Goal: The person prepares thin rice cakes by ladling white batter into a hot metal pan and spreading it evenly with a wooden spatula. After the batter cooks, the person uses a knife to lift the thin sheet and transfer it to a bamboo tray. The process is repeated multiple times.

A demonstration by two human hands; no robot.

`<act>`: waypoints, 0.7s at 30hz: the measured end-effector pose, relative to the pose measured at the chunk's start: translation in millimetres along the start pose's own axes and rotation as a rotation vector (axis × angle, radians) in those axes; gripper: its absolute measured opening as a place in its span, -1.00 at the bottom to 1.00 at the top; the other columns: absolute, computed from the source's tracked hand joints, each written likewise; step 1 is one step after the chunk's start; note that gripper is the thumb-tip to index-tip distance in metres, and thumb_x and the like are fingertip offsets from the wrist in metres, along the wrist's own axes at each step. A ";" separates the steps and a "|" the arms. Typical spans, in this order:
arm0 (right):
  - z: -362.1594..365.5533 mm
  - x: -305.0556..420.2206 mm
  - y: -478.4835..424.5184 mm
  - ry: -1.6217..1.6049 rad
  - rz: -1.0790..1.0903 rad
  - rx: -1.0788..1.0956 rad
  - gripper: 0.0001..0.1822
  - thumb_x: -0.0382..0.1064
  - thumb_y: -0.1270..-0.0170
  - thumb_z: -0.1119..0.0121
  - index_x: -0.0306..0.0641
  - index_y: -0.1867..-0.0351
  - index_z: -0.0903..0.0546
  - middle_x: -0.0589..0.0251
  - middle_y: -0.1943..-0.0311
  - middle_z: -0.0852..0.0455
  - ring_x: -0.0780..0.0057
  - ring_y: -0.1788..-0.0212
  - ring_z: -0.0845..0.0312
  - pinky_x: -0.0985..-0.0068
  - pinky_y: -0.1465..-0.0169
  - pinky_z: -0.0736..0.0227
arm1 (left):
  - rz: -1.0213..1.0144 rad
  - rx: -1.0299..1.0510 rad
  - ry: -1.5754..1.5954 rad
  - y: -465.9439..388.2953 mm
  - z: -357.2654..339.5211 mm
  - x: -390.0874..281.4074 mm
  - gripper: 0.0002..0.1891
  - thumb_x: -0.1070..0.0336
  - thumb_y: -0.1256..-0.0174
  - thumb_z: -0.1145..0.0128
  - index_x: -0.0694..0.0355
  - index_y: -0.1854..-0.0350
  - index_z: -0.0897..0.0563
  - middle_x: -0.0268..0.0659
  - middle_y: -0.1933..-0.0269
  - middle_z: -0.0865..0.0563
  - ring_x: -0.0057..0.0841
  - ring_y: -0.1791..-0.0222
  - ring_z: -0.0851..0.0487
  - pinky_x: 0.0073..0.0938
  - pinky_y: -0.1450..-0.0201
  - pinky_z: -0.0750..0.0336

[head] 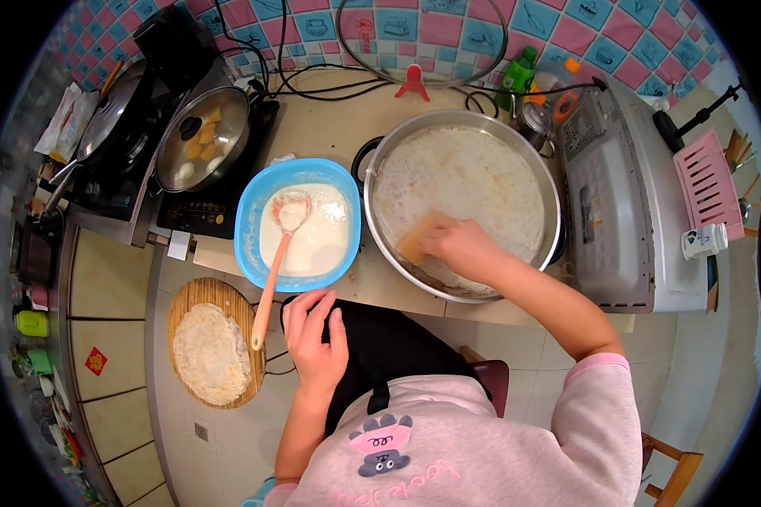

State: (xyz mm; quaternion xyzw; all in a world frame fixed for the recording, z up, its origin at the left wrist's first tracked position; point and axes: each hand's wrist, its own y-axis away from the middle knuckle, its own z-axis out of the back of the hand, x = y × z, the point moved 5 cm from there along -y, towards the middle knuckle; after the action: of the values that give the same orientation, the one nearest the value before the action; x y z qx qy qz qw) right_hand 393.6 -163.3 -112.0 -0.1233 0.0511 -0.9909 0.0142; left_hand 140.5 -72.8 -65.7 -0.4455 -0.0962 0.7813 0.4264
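Note:
My right hand (456, 246) grips a flat yellowish scraper (411, 248), blurred, against the lower left part of a wide round metal pan (461, 116). A thin layer of pale batter (469, 171) covers the pan's floor, with a bare darker strip along the near rim. My left hand (317, 342) is empty, fingers apart, just below the near rim of a blue plastic basin (246, 209). White batter (311, 247) fills part of that basin. A pink-handled ladle (273, 285) rests in it, its handle hanging over the near rim.
A round bamboo board (260, 323) bears a stack of pale flatbreads (212, 355) at lower left. Left of the basin, a glass-lidded pot (200, 142) stands on an induction cooker (193, 212). Behind the pan are a glass lid (418, 38) and cables (317, 95); an oven (621, 209) stands right.

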 end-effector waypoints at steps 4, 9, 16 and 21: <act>32.6 -8.6 16.7 0.007 -0.123 0.306 -0.64 -0.44 -0.11 -0.17 0.09 0.15 -0.82 0.27 0.25 -0.79 0.15 0.07 -0.69 0.26 0.09 -0.61 | 0.017 0.003 -0.007 2.8 -0.3 3.2 -0.76 0.55 -0.23 -0.26 0.37 0.05 -0.73 -0.08 0.05 -0.69 -0.11 0.04 -0.61 -0.20 -0.06 -0.50; 43.0 -23.0 -1.2 -0.168 -0.162 -0.097 -0.62 -0.40 -0.09 -0.23 0.08 0.06 -0.80 0.28 0.23 -0.79 0.21 0.04 -0.68 0.27 0.04 -0.60 | -0.003 0.016 0.020 -3.2 -8.3 -4.4 -0.76 0.55 -0.23 -0.25 0.38 0.05 -0.73 -0.09 0.05 -0.70 -0.14 0.04 -0.62 -0.23 -0.06 -0.51; -5.9 -5.8 -39.7 0.061 -0.071 -0.161 -0.66 -0.38 -0.15 -0.19 0.03 0.06 -0.77 0.31 0.17 -0.80 0.18 0.05 -0.67 0.29 0.04 -0.61 | -0.022 0.027 0.015 -6.6 -11.0 -11.3 -0.76 0.56 -0.20 -0.26 0.38 0.07 -0.73 -0.07 0.07 -0.70 -0.12 0.07 -0.63 -0.22 -0.03 -0.52; 4.4 4.8 -8.5 -0.073 0.002 0.059 -0.71 -0.37 -0.18 -0.16 -0.04 0.11 -0.77 0.25 0.18 -0.78 0.19 0.05 -0.67 0.30 0.06 -0.61 | -0.003 0.031 0.019 -4.8 -12.3 -8.2 -0.79 0.56 -0.26 -0.23 0.39 0.06 -0.72 -0.07 0.06 -0.71 -0.15 0.05 -0.63 -0.25 -0.06 -0.52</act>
State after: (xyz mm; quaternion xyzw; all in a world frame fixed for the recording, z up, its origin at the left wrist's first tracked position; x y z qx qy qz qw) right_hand 389.9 -155.5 -105.6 -0.1589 0.0217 -0.9868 0.0206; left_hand 154.8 -78.8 -65.3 -0.4461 -0.0809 0.7778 0.4352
